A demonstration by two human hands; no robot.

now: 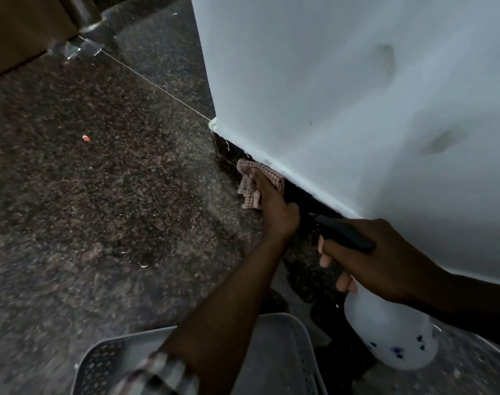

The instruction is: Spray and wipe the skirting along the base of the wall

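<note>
On the far left, the speckled stone floor (100, 195) runs up to the wall, and a grey perforated basket (285, 352) sits at the bottom edge of the view, under the person's left forearm. Next comes the checked cloth (253, 178). It is soft, light and limp, so it probably wipes best bunched into a pad under the palm, not pinched by a corner. Here it is crumpled under the left hand (274, 209), whose fingers (261, 186) are curled into it and press it against the dark skirting (314, 202). One loose flap hangs out on the floor side, and another pokes past the fingertips towards the wall corner. The skirting itself is a hard, fixed dark band that runs diagonally between the floor and the white wall (357, 81). Being fixed, it should take firm pressure without giving. To the right, the spray bottle (385, 332) has a translucent plastic body and a black trigger head (342, 233). It looks rigid, and it may be slippery if wet. How full or heavy it is cannot be judged. The neck just below the head is the natural place to grip it, and the right hand (385, 260) holds it there. Its fingers (325, 260) are wrapped around the neck and trigger, and the nozzle points along the skirting towards the cloth, close behind the left wrist.
</note>
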